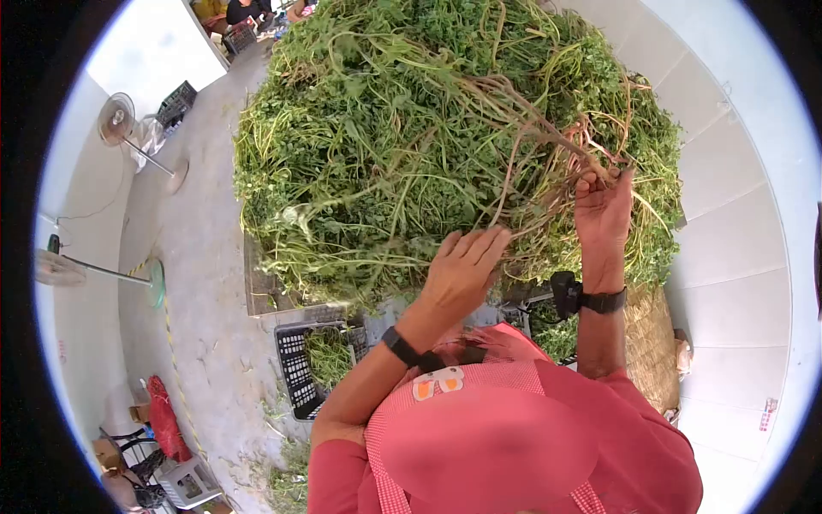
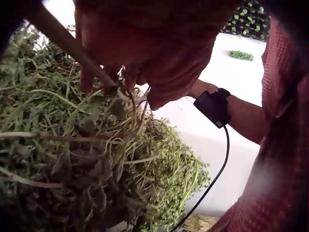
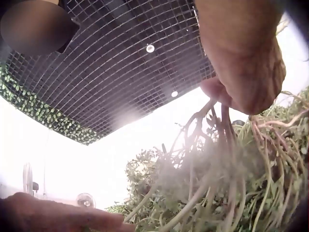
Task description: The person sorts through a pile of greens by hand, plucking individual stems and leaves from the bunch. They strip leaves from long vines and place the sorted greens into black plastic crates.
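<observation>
A large heap of leafy green plants (image 1: pixel 368 154) with long stems spreads in front of the person. At its right side the right hand (image 1: pixel 604 210) pinches the root end of a bunch of long brownish stems (image 1: pixel 548 128), which fan away over the heap. In the right wrist view the stems (image 3: pixel 227 130) hang from between the right thumb and fingers. The left hand (image 1: pixel 467 270) is at the heap's near edge, its fingers straight and close together, fingertips right at a thin stem. It shows palm-flat in the right wrist view too, low at the left.
Below the heap's near edge stands a black plastic crate (image 1: pixel 300 368) with some greens in it. A woven mat (image 1: pixel 648 343) is at the right, near the wall. Fans (image 1: pixel 116 120) stand at the left, and a red net sack (image 1: pixel 167 420) is on the floor.
</observation>
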### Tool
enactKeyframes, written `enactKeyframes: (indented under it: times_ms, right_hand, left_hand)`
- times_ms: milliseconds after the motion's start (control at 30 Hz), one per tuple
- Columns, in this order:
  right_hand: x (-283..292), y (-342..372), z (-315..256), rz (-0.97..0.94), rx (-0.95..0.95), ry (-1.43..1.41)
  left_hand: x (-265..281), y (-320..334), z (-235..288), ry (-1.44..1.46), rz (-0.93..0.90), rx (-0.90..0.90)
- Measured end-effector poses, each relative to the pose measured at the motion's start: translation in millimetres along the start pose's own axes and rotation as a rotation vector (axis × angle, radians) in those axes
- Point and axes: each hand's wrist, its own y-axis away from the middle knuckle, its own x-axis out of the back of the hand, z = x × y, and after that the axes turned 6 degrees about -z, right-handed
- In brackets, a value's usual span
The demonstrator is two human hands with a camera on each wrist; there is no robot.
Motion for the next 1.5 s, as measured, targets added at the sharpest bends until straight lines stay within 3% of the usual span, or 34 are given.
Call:
enactKeyframes:
  times_ms: [167,400,500,567,633,800,867,1000,1033,1100,1133,1200,1233,1367,1500]
  right_hand:
    - [16,-7,10,0.032,-0.068,-0.005]
    - [14,-14,12,0.047,-0.098,0.179]
    - [39,-23,13,-0.04,-0.151,0.259]
    - [28,-21,24,-0.122,-0.177,0.267]
    - [11,-12,25,-0.123,-0.078,0.307]
    - [-12,-4,38,-0.139,-0.069,0.313]
    - [-18,-3,41,-0.231,-0.085,0.445]
    - [-43,5,61,-0.2,-0.031,0.378]
    - [-39,2,59,-0.199,0.011,0.365]
    - [-25,3,55,-0.317,-0.158,0.272]
    - [-24,8,49,-0.318,-0.138,0.264]
    - [-21,25,35,-0.245,-0.128,0.366]
    - [-31,39,28,-0.095,-0.131,0.357]
    - [-41,86,-18,0.002,-0.083,0.366]
    - [-40,110,-76,-0.188,0.194,0.354]
  left_hand:
    - [-6,40,-20,-0.186,-0.123,0.102]
    - [-12,94,-17,-0.147,-0.125,0.126]
    - [-7,116,-13,-0.103,-0.151,0.163]
    - [-14,130,-13,-0.095,-0.157,0.216]
    - [-22,136,-14,-0.111,-0.16,0.231]
    - [-24,142,-9,-0.093,-0.113,0.281]
    - [-25,148,-7,-0.097,-0.115,0.278]
    - [-30,157,-10,-0.026,-0.107,0.277]
    - [-28,159,-7,-0.048,-0.112,0.298]
    - [-18,159,-5,-0.043,-0.116,0.291]
    - [-12,158,-5,-0.029,-0.117,0.312]
    - [0,155,-3,-0.002,-0.126,0.303]
    - [-1,157,-4,-0.022,-0.109,0.32]
    - [4,155,-11,-0.086,-0.089,0.327]
    - [13,143,-22,-0.107,0.018,0.242]
